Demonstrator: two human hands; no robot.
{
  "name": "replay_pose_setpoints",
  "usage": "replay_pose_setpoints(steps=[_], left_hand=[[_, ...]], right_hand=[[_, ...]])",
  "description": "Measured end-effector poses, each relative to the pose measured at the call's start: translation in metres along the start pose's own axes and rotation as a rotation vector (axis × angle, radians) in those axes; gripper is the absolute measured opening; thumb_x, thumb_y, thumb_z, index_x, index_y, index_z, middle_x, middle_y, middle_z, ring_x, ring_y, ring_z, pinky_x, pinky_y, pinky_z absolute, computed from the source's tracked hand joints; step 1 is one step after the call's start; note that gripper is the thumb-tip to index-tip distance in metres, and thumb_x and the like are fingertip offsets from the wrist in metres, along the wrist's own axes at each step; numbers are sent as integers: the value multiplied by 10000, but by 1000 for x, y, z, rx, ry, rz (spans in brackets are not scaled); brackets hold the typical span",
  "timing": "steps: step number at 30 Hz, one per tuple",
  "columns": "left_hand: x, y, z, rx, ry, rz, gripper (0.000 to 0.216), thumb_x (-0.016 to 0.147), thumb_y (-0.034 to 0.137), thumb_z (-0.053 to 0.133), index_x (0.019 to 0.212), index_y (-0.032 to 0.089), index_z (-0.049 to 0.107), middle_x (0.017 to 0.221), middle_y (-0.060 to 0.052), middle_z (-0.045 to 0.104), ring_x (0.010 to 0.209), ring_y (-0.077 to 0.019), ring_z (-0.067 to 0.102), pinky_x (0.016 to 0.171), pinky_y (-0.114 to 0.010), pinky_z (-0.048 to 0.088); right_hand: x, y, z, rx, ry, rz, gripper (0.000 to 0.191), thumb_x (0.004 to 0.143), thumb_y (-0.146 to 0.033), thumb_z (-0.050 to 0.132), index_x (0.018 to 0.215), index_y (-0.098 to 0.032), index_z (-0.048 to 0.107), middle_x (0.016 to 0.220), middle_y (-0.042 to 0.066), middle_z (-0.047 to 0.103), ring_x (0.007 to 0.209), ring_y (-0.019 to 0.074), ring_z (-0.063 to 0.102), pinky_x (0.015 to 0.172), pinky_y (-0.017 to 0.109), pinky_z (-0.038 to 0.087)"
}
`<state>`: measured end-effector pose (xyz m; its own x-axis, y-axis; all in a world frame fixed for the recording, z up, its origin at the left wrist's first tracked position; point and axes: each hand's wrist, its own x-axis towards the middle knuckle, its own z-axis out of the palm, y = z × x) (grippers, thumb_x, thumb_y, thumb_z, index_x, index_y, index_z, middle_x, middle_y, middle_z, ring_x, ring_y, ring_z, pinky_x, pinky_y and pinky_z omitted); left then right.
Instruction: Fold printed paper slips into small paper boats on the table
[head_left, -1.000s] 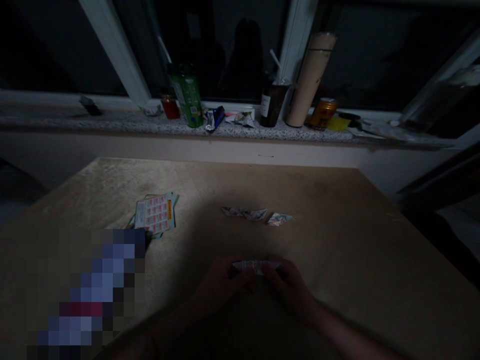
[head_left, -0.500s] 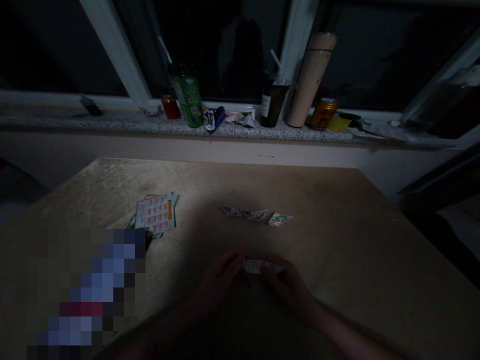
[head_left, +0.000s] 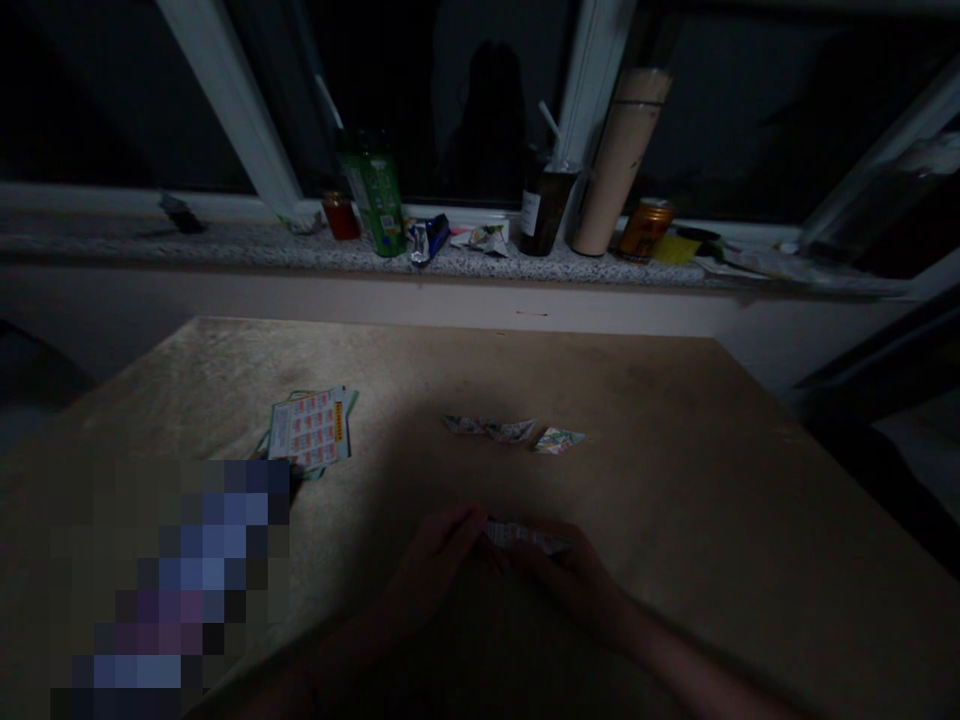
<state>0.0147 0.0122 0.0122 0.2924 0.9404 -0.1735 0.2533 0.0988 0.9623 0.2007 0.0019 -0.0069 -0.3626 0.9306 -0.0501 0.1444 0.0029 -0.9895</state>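
Note:
Low over the near part of the table, a narrow folded strip of printed paper (head_left: 529, 538) stretches between my two hands. My left hand (head_left: 444, 545) pinches its left end. My right hand (head_left: 574, 568) grips the right end, its thumb laid along the lower edge. Shadow hides most of the fingers. Beyond the hands lie folded paper pieces (head_left: 512, 430) with a printed pattern, and just right of them a smaller folded paper piece (head_left: 559, 440). Off to the left sits a stack of printed paper sheets (head_left: 307, 430).
A pixelated blue object (head_left: 187, 560) lies at the left of the table (head_left: 637, 400). On the granite sill (head_left: 465, 262) behind stand a green bottle (head_left: 379, 200), a dark cup with a straw (head_left: 547, 210), a tall beige flask (head_left: 621, 165) and an orange can (head_left: 645, 230).
The paper strip has tipped a little and shows a narrower face, with my right thumb and fingers shifted slightly along it. Everything on the table stays in place.

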Motion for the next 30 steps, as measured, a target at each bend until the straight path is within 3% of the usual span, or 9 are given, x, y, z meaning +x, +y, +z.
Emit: replay_pose_setpoints(steps=[5,8,12,15,18,22,30], left_hand=[[-2,-7,-2,2,113,-87,319,836,438,480,906,203,684,820,-8,707,893,-224,612,853,-291,408],[-2,-13,-2,42,220,-122,299,784,467,544,833,216,699,876,-19,699,935,-246,587,851,-305,408],[0,-8,-1,99,147,-33,419,872,447,426,641,209,681,668,-8,671,764,-213,605,773,-278,430],[1,-2,0,119,124,5,422,900,401,401,664,206,692,687,-4,685,733,-200,614,746,-260,441],[1,-2,0,95,125,-5,359,903,386,418,838,203,721,812,-8,717,815,-213,630,791,-275,449],[1,-5,0,11,53,24,365,914,396,416,1102,210,668,1102,-16,679,1047,-231,586,966,-334,384],[-2,-6,0,-51,10,60,348,888,388,492,1176,244,624,1211,-14,624,1148,-245,529,1025,-374,341]], right_hand=[[2,-3,-1,-37,0,-54,294,878,-407,512,737,-178,631,694,8,614,643,135,549,594,226,433],[3,-5,1,-18,15,-40,280,852,-427,552,747,-187,653,721,18,653,669,152,594,612,238,464],[-2,-1,0,-32,211,-22,384,852,-505,509,1056,-207,639,991,73,677,905,220,619,794,329,485],[-5,2,-1,-41,313,-6,485,903,-543,365,1169,-213,599,1080,87,658,1019,242,589,903,387,449],[-6,1,-1,-16,274,15,516,917,-547,323,1196,-204,590,1095,94,662,1056,248,583,942,408,434],[-4,-4,-1,-4,188,-41,497,925,-530,333,1211,-211,585,1205,90,618,1115,236,558,1002,406,388],[-4,8,-2,-31,118,-72,425,945,-462,350,1255,-248,548,1272,62,575,1191,221,499,1041,415,339]])
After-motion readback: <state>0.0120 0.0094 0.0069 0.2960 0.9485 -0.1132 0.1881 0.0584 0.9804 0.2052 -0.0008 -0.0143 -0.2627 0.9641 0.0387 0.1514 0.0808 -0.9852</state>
